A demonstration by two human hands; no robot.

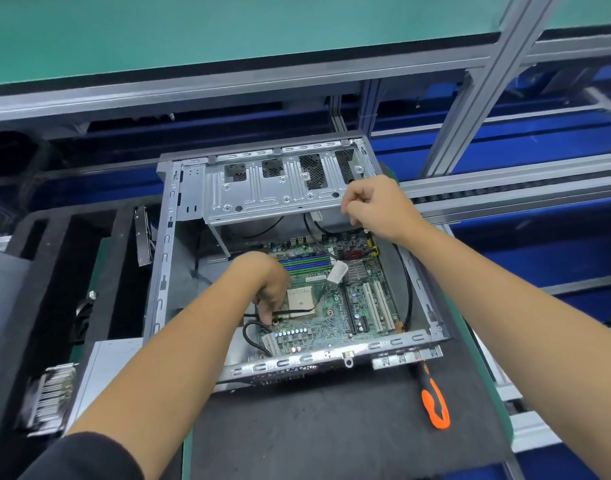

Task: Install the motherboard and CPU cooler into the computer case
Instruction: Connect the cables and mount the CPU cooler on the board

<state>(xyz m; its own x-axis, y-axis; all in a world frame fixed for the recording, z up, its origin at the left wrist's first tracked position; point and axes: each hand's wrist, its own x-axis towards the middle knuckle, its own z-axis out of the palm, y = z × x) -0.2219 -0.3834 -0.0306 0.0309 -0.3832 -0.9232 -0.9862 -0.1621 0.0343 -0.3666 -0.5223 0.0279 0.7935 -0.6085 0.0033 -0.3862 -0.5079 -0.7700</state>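
Lying in case [165, 251]: motherboard [335, 306]

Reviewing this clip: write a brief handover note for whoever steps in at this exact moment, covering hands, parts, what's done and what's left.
Left hand: inside the computer case, pinching a black cable beside the bare CPU socket.
Right hand: curled at the edge of the drive cage; what it grips is hidden.
Done: motherboard lies in the case.
Left: clear the cables and fit the cooler; the finned heatsink waits at far left. Whether the board is screwed down cannot be seen. The orange-handled screwdriver lies on the mat, front right.
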